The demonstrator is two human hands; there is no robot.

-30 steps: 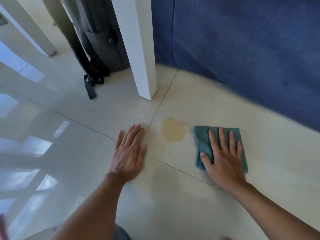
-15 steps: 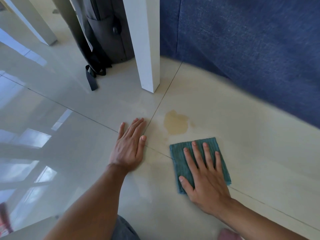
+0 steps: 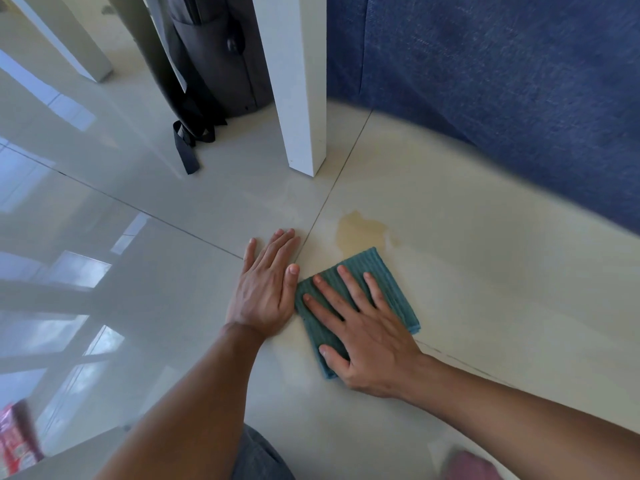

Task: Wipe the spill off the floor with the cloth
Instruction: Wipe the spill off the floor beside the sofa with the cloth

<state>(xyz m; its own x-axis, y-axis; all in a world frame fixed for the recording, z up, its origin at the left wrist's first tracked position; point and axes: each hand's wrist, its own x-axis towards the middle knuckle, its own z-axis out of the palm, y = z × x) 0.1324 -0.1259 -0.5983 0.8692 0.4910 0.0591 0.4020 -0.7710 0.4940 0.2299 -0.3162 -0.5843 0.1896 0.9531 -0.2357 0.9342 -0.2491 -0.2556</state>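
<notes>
A yellowish-brown spill [image 3: 360, 231] lies on the glossy cream floor tile, just right of a grout line. A folded teal ribbed cloth [image 3: 388, 289] lies flat on the floor with its far corner touching the near edge of the spill. My right hand [image 3: 363, 327] presses flat on the cloth, fingers spread. My left hand [image 3: 266, 289] rests palm down on the bare tile just left of the cloth, its thumb against the cloth's edge, holding nothing.
A white table leg [image 3: 299, 84] stands behind the spill. A dark grey backpack [image 3: 214, 57] with loose straps leans behind it. A blue fabric sofa [image 3: 502, 81] borders the floor at the right. A red package [image 3: 15, 434] sits at the lower left.
My right hand has slid the cloth left and toward me, then up against the spill's near edge and beside my left hand. The left hand has stayed planted.
</notes>
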